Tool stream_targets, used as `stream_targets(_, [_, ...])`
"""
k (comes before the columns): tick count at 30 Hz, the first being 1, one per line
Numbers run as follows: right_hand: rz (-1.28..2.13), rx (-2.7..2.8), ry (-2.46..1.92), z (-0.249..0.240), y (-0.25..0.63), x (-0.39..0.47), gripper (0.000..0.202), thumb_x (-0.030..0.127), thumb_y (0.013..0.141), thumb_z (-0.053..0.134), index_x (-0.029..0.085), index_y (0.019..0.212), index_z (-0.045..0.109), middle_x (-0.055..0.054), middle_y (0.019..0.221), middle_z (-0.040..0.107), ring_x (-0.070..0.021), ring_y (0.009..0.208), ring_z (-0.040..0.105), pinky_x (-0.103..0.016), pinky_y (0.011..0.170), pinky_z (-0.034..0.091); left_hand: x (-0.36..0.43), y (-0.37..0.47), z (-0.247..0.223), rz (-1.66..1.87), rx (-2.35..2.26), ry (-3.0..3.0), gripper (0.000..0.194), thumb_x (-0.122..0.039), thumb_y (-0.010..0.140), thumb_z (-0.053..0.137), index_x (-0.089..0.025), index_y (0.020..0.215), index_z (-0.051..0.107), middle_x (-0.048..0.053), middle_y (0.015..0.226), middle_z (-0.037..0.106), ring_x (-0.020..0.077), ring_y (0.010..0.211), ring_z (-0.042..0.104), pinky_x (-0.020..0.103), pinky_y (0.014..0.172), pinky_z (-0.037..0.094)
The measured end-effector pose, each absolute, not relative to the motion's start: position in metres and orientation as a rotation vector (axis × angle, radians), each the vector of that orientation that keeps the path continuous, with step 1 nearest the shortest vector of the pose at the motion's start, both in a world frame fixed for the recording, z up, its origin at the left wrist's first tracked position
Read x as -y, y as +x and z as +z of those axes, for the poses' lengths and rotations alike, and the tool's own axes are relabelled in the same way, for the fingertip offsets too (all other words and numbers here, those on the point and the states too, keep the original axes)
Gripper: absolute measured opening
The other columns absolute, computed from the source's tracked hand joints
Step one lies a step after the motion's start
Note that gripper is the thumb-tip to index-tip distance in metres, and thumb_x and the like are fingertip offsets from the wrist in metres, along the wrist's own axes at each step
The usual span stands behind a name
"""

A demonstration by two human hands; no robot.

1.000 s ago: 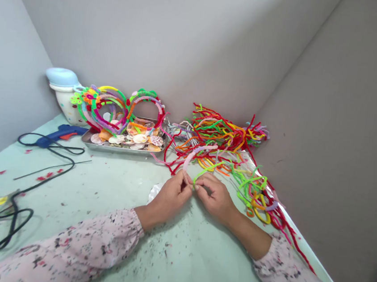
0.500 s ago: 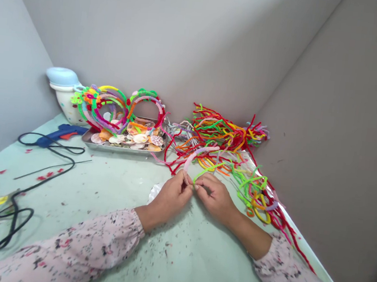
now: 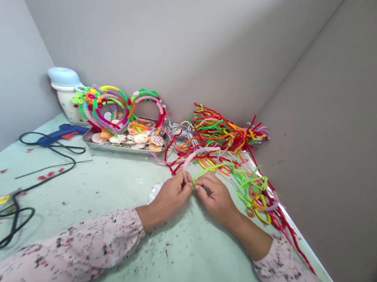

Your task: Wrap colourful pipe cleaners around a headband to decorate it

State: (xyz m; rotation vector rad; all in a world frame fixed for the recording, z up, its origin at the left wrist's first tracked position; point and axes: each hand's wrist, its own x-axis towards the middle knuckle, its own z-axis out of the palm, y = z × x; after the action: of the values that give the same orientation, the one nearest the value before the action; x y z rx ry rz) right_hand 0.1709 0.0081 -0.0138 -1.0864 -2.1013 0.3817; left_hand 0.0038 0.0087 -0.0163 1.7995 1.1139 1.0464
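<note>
Close together over the middle of the table, my two hands nearly meet at the fingertips. My left hand [image 3: 170, 196] is closed in a pinch on a curved headband [image 3: 192, 156] wrapped in pale pink and lilac fuzz, which arcs up and to the right. Between the thumb and finger of my right hand [image 3: 218, 199] is a bright green pipe cleaner [image 3: 208, 168]. Its free length bends up and away to the right, while its other end meets the headband at the fingertips. The lower part of the headband is hidden by my left hand.
Finished colourful headbands [image 3: 109, 126] stand in a metal tray [image 3: 123, 149] of seashells. A bundle of pipe cleaners [image 3: 223, 129] lies at the back, with a tangle of green ones [image 3: 251, 188] at right. A blue glue gun [image 3: 54, 135], a black cord [image 3: 15, 217] and a lidded cup [image 3: 67, 97] are left.
</note>
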Motion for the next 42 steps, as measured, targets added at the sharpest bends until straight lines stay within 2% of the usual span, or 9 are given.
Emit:
stream_targets(26, [0.380,2.099,-1.103,-0.013,0.170,-0.008,0.014,0.013,0.085,0.050,0.019,0.080,0.061,-0.003,0.078,0.057,-0.0180,0.079,0.053,-0.032,0.073,0.042,-0.010,0.004,-0.019,1.047,-1.074,1.789,0.007,-0.019,0.085,0.043,-0.018,0.089,0.049,-0.002,0.076,0.050,0.0121,0.070,0.046,0.025,0.066,0.036])
stream_targets(42, [0.286,2.026,-1.056,-0.017,0.169,-0.007,0.017,0.016,0.085,0.054,0.021,0.100,0.061,-0.007,0.095,0.060,-0.0207,0.091,0.056,-0.036,0.081,0.047,-0.015,0.004,-0.024,1.078,-1.007,1.579,0.006,-0.021,0.083,0.046,-0.019,0.087,0.049,-0.004,0.073,0.047,0.0088,0.061,0.043,0.021,0.059,0.035])
